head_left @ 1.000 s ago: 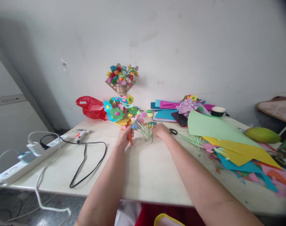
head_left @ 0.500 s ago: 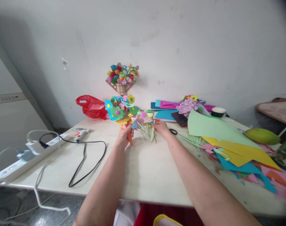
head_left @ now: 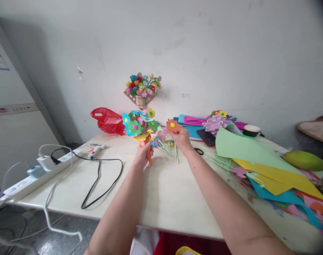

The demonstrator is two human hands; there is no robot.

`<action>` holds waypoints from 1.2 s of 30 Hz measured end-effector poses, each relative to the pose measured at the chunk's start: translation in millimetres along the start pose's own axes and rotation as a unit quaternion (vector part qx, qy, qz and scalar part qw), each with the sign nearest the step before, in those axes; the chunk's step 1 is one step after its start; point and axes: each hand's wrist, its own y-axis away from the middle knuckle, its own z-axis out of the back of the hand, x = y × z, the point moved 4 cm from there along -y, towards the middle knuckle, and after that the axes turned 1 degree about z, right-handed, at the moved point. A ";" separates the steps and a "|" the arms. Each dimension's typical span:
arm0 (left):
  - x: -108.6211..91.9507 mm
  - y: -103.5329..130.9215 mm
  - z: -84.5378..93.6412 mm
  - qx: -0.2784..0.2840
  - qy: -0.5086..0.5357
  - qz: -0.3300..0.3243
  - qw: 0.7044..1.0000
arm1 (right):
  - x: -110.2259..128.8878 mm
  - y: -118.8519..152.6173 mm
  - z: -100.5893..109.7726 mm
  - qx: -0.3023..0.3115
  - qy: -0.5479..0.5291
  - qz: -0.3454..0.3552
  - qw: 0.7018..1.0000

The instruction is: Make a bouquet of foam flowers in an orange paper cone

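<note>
Orange flower (head_left: 173,126) now raised, 1 o'clock, right hand (head_left: 183,139) pinching it; left hand (head_left: 143,154) still grips bouquet (head_left: 135,128), 11 o'clock; room toward table edge (head_left: 177,228), 6 o'clock.

The pale table (head_left: 174,198) carries a power strip (head_left: 24,184) along its left side, with a glue gun (head_left: 97,151) and a looped black cord (head_left: 98,170) near it. A red bag (head_left: 108,121) sits at the back. Green strips (head_left: 165,148) lie mid-table and farther right, beside piled sheets (head_left: 249,150) and scraps (head_left: 294,209).
</note>
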 end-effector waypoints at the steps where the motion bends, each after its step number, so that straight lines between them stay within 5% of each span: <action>1: 0.1 0.0 0.1 0.001 0.000 0.000 1.000 | 7.1 -3.1 1.2 -0.006 -0.008 0.001 1.000; 11: 2.5 1.5 -1.4 0.023 -0.006 0.013 1.000 | 66.8 -10.0 -4.8 -0.014 -0.078 -0.033 0.996; 28: 3.9 1.9 -3.3 0.048 -0.020 0.012 0.999 | 67.6 -19.6 -30.3 0.037 0.034 0.063 0.997; 36: 2.4 3.6 -5.3 0.044 -0.021 0.013 0.999 | 70.9 -20.7 -35.1 0.070 0.166 0.088 0.980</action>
